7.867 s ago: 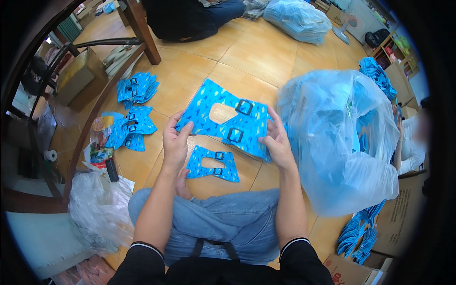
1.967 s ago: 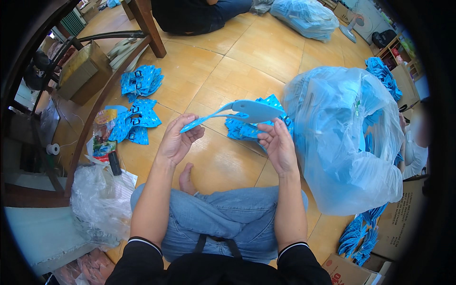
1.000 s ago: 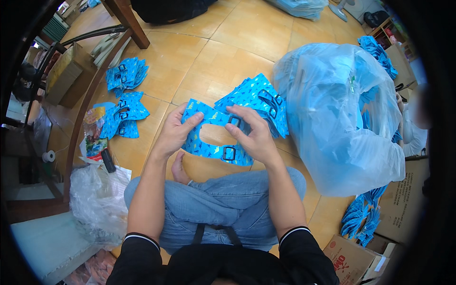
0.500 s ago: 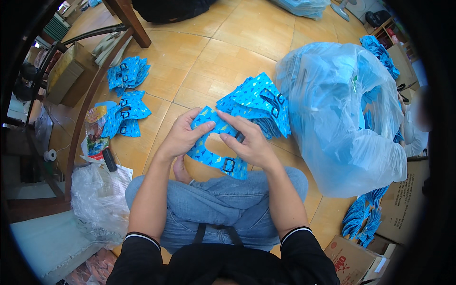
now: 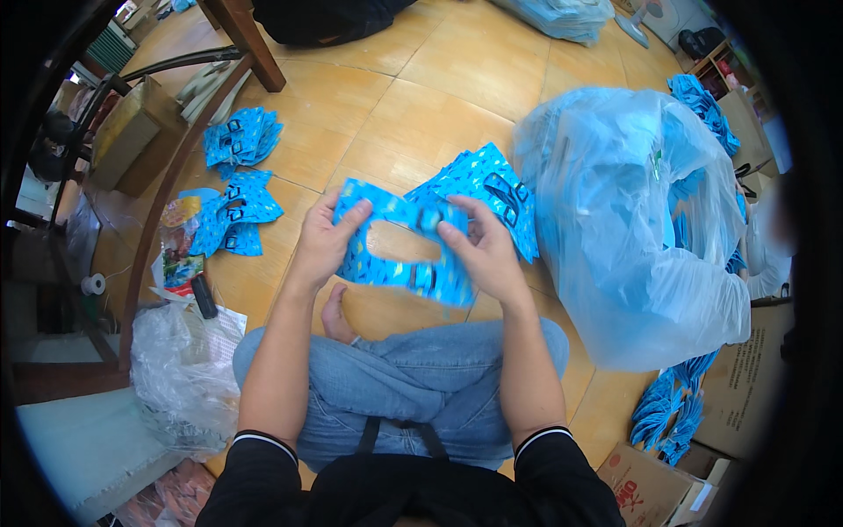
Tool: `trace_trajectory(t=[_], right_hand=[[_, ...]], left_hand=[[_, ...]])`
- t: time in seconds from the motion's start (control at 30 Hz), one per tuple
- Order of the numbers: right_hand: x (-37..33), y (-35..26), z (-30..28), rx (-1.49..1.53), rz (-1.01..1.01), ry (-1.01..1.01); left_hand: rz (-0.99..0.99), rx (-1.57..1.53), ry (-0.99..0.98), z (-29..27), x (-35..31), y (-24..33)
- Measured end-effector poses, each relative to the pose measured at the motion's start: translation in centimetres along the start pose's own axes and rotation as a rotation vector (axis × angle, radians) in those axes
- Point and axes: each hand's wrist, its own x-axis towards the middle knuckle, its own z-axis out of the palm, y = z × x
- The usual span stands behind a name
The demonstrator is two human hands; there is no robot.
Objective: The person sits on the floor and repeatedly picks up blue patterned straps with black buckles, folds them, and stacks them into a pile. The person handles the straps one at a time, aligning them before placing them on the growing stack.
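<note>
I hold a blue fabric piece (image 5: 369, 270) with a small print, a large oval opening and black buckles, raised in front of my crossed legs. It is slightly blurred. My left hand (image 5: 321, 243) pinches its left side, thumb on top. At its right side my right hand (image 5: 486, 250) is closed on the edge near a buckle, with the thumb toward me. Just beyond lies a fanned stack of like blue pieces (image 5: 474, 176) with black buckles, partly covered by the held one.
On the right stands a big translucent plastic bag (image 5: 606, 263) with blue pieces inside. Two more piles, one farther (image 5: 241, 138) and one nearer (image 5: 235, 213), lie at left beside a wooden frame (image 5: 167, 189). Crumpled clear plastic (image 5: 180, 369) and a cardboard box (image 5: 650, 483) are close by.
The held piece has turned and spread wider between my hands, its opening now facing up more fully. My right hand has moved right, and my left hand slightly left.
</note>
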Motion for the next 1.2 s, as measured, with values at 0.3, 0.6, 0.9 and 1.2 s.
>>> trace_trajectory(t=[0.3,0.6,0.9,1.2], right_hand=[[0.7,1.8,-0.8,0.438,0.068,0.113],[0.0,0.8,0.0,-0.75,-0.411,0.398],[-1.6,-2.7,0.2,-0.507,-0.334,0.009],[2.5,-5.3,-6.2,-1.078,-0.378,0.358]], left_hand=[[0.021,-0.127,0.162,-1.2,0.7,-0.1],[-0.082,0.052,-0.012,-0.9,0.7,-0.5],[-0.117,-0.26,-0.089,2.9,-0.7,0.5],[-0.03,-0.513,-0.091,6.8,2.8,-4.1]])
